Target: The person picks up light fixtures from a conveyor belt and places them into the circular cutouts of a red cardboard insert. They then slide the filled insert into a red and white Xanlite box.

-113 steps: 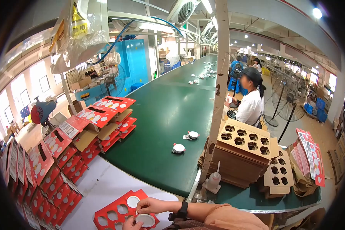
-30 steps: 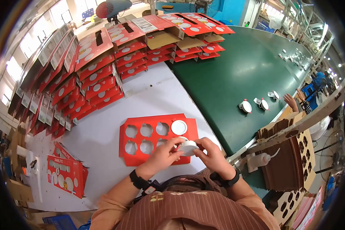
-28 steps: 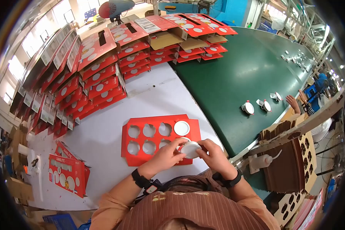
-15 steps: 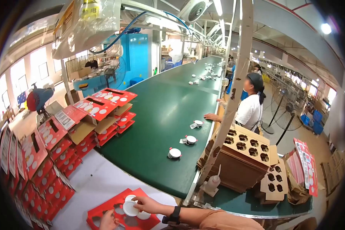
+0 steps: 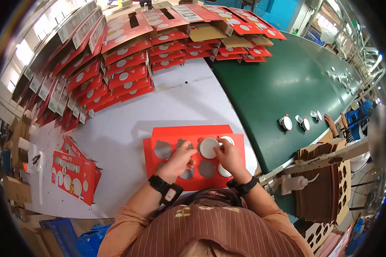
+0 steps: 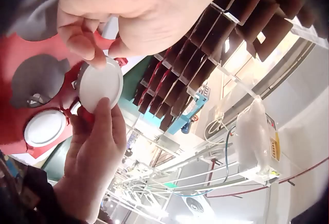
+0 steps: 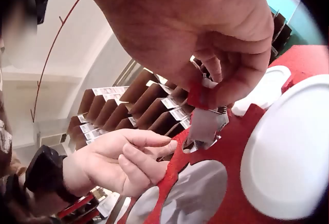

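Observation:
My right hand (image 5: pixel 230 157) pinches a white round lamp (image 5: pixel 209 148) over the upper row of holes in a red card sheet (image 5: pixel 188 130). In the right wrist view, the right hand (image 7: pixel 205 39) grips near a red clip (image 7: pixel 198 94) above the lamp's grey body. The left wrist view shows its thumb on the lamp's white face (image 6: pixel 97 87). Close to the lamp's left edge is my left hand (image 5: pixel 179 162), loosely bent and holding nothing; contact is unclear. Two other white lamps (image 5: pixel 224 170) sit at the sheet's right end, partly covered by the right hand.
Stacked red boxes (image 5: pixel 128 75) line the table's back left. A folded red carton (image 5: pixel 75 177) lies at left. On the green belt (image 5: pixel 261 94) are several lamps (image 5: pixel 286 123) at right. A white bottle (image 5: pixel 296 182) and brown card inserts (image 5: pixel 315 192) stand at lower right.
The held lamp has moved from the sheet's right part to the upper row, beside the corner lamp. My left hand has let go of it and lies further left.

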Tool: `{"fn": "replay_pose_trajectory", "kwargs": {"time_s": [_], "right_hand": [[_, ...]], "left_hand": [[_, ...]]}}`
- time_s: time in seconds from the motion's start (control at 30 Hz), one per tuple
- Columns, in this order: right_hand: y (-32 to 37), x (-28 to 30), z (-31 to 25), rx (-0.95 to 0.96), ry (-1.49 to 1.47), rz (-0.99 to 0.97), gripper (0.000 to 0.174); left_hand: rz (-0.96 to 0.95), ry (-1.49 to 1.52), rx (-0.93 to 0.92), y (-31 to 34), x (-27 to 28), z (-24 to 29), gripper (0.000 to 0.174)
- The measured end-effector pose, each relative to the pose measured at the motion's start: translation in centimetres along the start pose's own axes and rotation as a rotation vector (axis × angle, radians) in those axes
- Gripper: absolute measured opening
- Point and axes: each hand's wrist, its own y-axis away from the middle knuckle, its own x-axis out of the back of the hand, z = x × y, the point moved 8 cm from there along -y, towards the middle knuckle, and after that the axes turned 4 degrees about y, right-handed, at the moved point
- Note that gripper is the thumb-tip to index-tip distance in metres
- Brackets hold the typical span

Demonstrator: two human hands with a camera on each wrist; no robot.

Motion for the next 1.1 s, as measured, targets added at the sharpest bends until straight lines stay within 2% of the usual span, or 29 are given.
{"fn": "replay_pose_trajectory", "kwargs": {"time_s": [0.1,0.13,0.17,0.2,0.23,0.27,0.33,0.37,0.4,0.43,0.47,0.5,0.57,0.63,0.67,0.7,0.77,0.8,0.83,0.87,0.9,0.97,1.07,1.1], "right_hand": [[0.1,-0.8,0.6,-0.045,-0.050,0.018,0.032],[0.1,-1.2,0.9,-0.091,-0.064,-0.035,0.036],[0.2,-1.6,1.4,-0.077,-0.074,0.005,0.036],[0.2,-2.9,2.4,-0.208,-0.233,-0.095,0.031],[0.2,-3.4,2.7,-0.183,-0.260,-0.114,0.027],[0.0,-3.8,1.9,-0.002,0.072,-0.182,0.021],[-0.2,-3.4,2.3,0.047,-0.122,-0.061,0.018],[0.0,-2.6,1.9,-0.055,-0.170,-0.048,0.023],[-0.4,-3.2,2.7,-0.141,-0.110,-0.128,0.031],[-0.2,-3.0,2.4,-0.117,-0.064,-0.104,0.034],[-0.4,-3.4,3.2,-0.075,-0.097,-0.051,0.035],[-0.5,-4.0,3.8,-0.114,-0.089,-0.103,0.032],[-0.5,-4.7,4.4,-0.160,-0.139,-0.149,0.031],[0.5,-2.8,2.4,-0.224,-0.179,-0.188,0.031],[1.0,-2.5,2.1,-0.293,-0.221,-0.241,0.030],[0.7,-2.7,2.4,-0.291,-0.223,-0.232,0.030],[0.1,-5.0,3.9,-0.303,-0.360,-0.261,0.027],[-0.2,-5.5,4.5,-0.300,-0.364,-0.256,0.027],[-0.8,-5.7,4.7,-0.215,-0.230,-0.244,0.023],[-1.2,-5.9,4.8,-0.130,-0.095,-0.232,0.020],[-1.6,-6.8,5.6,-0.129,-0.097,-0.229,0.020],[-2.1,-7.5,5.4,0.029,-0.040,-0.153,0.015],[-1.9,-8.4,5.8,0.076,-0.048,-0.095,0.013],[-1.3,-7.1,4.4,0.075,-0.059,-0.104,0.013]], "left_hand": [[0.044,0.011,-0.016,0.7,-0.5,0.4,0.043],[0.027,0.002,-0.019,0.7,-0.2,0.1,0.043],[-0.047,-0.007,-0.070,0.7,0.2,0.0,0.040],[-0.156,-0.025,-0.124,0.2,-0.4,0.2,0.038],[-0.165,-0.019,-0.098,0.0,-0.7,0.3,0.044],[-0.159,0.030,-0.109,0.3,-1.2,0.6,0.045],[-0.136,0.055,-0.107,-0.5,-0.9,0.1,0.040],[-0.143,0.049,-0.143,0.1,-1.8,0.7,0.031],[-0.162,0.024,-0.124,-0.2,-1.7,0.4,0.035],[-0.151,-0.003,-0.110,-0.8,-0.8,-0.2,0.040],[-0.162,-0.008,-0.129,-1.7,0.2,-1.3,0.034],[-0.158,-0.005,-0.147,-2.3,1.0,-1.5,0.029],[-0.130,0.021,-0.048,-2.0,0.3,-1.8,0.026],[-0.154,-0.089,-0.088,-3.2,0.8,-2.0,0.029],[-0.082,-0.224,-0.143,-2.7,0.8,-1.7,0.028],[-0.006,-0.358,-0.198,-2.5,0.9,-1.2,0.028],[0.000,-0.361,-0.230,-2.8,1.3,-1.4,0.026],[-0.012,-0.296,-0.204,-2.6,1.0,-1.6,0.028],[-0.024,-0.231,-0.177,-2.1,0.8,-1.9,0.030],[-0.014,-0.298,-0.163,-0.8,-0.1,-1.3,0.029],[-0.015,-0.302,-0.165,-0.1,-0.6,-0.9,0.029],[-0.001,-0.310,-0.215,0.8,-1.3,-0.2,0.021],[0.026,-0.311,-0.237,1.3,-1.1,0.1,0.016],[0.038,-0.314,-0.230,2.0,-1.4,0.4,0.016]]}}
